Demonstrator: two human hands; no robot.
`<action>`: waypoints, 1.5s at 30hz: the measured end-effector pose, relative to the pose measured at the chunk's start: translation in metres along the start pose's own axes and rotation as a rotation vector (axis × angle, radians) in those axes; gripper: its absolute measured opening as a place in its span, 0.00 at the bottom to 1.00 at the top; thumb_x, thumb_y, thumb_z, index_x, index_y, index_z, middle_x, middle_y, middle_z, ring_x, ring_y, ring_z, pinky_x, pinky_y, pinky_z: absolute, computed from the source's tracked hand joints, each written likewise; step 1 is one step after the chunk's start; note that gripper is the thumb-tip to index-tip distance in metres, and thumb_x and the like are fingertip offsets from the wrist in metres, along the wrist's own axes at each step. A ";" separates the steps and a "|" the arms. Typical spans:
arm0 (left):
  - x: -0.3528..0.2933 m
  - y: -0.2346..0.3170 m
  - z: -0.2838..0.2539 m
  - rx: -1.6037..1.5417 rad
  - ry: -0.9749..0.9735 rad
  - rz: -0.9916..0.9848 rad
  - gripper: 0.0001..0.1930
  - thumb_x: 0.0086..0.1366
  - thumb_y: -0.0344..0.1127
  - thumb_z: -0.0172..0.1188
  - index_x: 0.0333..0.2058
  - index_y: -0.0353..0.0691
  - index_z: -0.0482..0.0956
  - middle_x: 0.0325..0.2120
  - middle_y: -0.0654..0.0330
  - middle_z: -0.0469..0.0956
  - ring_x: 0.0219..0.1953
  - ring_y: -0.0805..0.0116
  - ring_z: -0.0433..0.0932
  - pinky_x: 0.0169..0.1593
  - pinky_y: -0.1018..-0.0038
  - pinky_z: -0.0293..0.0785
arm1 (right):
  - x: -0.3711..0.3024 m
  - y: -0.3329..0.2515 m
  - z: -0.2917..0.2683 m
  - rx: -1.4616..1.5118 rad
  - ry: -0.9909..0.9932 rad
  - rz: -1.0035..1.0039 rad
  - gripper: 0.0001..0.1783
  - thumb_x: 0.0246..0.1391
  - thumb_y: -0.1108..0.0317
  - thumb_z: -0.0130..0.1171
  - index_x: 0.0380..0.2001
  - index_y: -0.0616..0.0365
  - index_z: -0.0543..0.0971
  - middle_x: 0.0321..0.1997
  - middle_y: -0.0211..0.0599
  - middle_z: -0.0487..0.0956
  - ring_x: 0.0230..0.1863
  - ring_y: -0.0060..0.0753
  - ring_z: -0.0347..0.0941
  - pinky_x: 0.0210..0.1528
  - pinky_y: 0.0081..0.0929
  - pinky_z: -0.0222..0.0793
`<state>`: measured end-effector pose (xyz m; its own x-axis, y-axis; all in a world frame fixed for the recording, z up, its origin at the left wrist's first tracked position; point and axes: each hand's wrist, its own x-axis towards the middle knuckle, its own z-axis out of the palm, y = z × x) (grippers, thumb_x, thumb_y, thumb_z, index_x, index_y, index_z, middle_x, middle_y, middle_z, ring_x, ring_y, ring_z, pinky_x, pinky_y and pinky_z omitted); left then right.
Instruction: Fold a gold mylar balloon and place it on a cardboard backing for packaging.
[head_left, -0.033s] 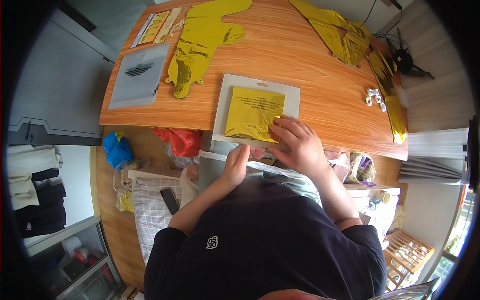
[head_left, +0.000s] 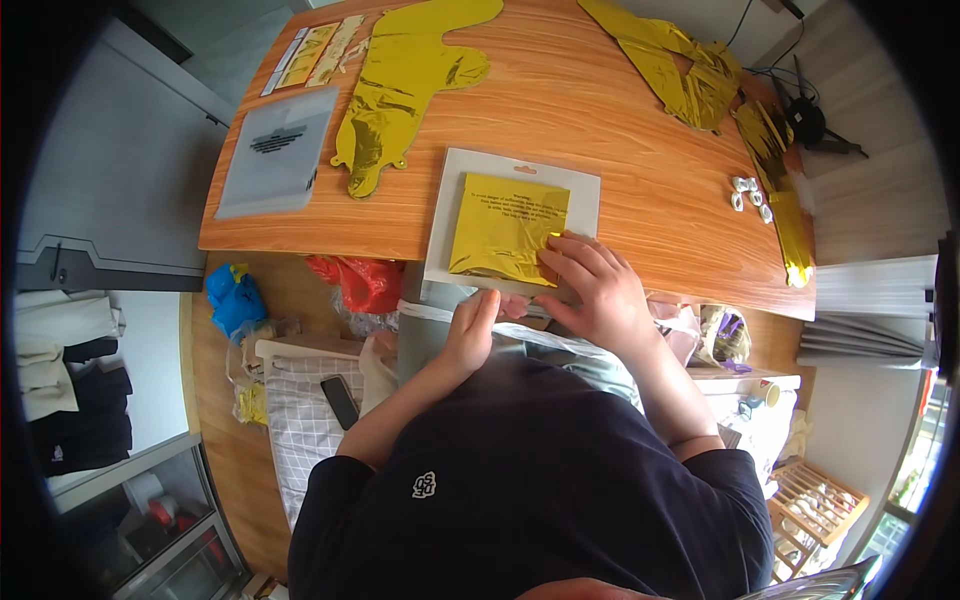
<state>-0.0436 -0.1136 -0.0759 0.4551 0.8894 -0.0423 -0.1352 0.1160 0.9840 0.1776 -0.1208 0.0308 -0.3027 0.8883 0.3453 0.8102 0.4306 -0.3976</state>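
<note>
A flat pack point(head_left: 437, 220) with a pale border and a hang hole at its top lies at the table's near edge. Behind its front shows a folded gold foil balloon point(head_left: 510, 235) with dark print. My right hand point(head_left: 597, 285) grips the lower right corner, fingers bent over the foil and thumb below. At the bottom edge is my left hand point(head_left: 473, 330), thumb upright against it; its other fingers are partly hidden under the pack. An unfolded, flat gold foil balloon point(head_left: 400, 90) lies beyond, to the left.
On the wooden table point(head_left: 540, 100) are a clear plastic sleeve point(head_left: 280, 150), a card with yellow pictures point(head_left: 305, 55), more gold foil point(head_left: 680, 75) and several small white rolls point(head_left: 745, 190). A black device with antennas point(head_left: 805, 120) stands far right. A phone point(head_left: 340, 402) lies left of me.
</note>
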 end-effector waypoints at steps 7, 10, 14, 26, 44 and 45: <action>-0.003 -0.010 -0.001 -0.049 0.018 0.006 0.18 0.81 0.40 0.46 0.50 0.28 0.78 0.43 0.54 0.83 0.46 0.67 0.81 0.53 0.70 0.75 | -0.006 -0.007 -0.002 0.004 -0.020 0.038 0.28 0.47 0.60 0.76 0.52 0.55 0.82 0.57 0.41 0.81 0.60 0.48 0.77 0.58 0.43 0.77; -0.002 -0.012 0.002 -0.236 0.033 -0.190 0.15 0.79 0.36 0.51 0.54 0.29 0.76 0.46 0.53 0.82 0.48 0.65 0.82 0.53 0.70 0.78 | -0.007 -0.016 -0.010 0.091 -0.046 0.067 0.26 0.49 0.62 0.75 0.52 0.57 0.82 0.56 0.43 0.81 0.57 0.50 0.79 0.57 0.41 0.77; -0.009 0.033 -0.002 -0.460 -0.021 -0.315 0.16 0.77 0.35 0.54 0.56 0.30 0.75 0.48 0.53 0.82 0.48 0.63 0.84 0.52 0.67 0.83 | 0.000 0.008 -0.028 0.305 0.016 0.201 0.21 0.55 0.71 0.69 0.53 0.60 0.81 0.52 0.45 0.82 0.52 0.44 0.80 0.54 0.36 0.77; -0.013 0.088 -0.029 -0.192 -0.218 -0.391 0.16 0.75 0.36 0.58 0.56 0.34 0.77 0.47 0.56 0.84 0.45 0.67 0.85 0.43 0.73 0.83 | 0.067 0.080 -0.036 1.142 -0.336 0.764 0.14 0.70 0.62 0.60 0.47 0.62 0.84 0.35 0.24 0.82 0.32 0.11 0.72 0.34 0.10 0.65; -0.002 0.086 -0.037 -0.065 -0.213 -0.502 0.14 0.74 0.32 0.56 0.53 0.32 0.78 0.45 0.55 0.84 0.39 0.65 0.87 0.40 0.74 0.84 | 0.054 0.103 -0.045 1.206 -0.430 0.848 0.11 0.58 0.62 0.73 0.37 0.56 0.84 0.30 0.24 0.81 0.31 0.17 0.76 0.35 0.18 0.74; -0.001 0.085 -0.037 -0.061 -0.232 -0.497 0.14 0.74 0.32 0.56 0.53 0.32 0.78 0.45 0.55 0.84 0.39 0.65 0.87 0.40 0.74 0.84 | 0.053 0.103 -0.048 1.221 -0.424 0.847 0.11 0.58 0.62 0.73 0.38 0.56 0.84 0.30 0.23 0.80 0.31 0.17 0.75 0.34 0.19 0.74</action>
<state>-0.0885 -0.0882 0.0012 0.6581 0.6016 -0.4529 0.0971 0.5286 0.8433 0.2690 -0.0369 0.0491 -0.2690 0.8190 -0.5068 -0.0128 -0.5292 -0.8484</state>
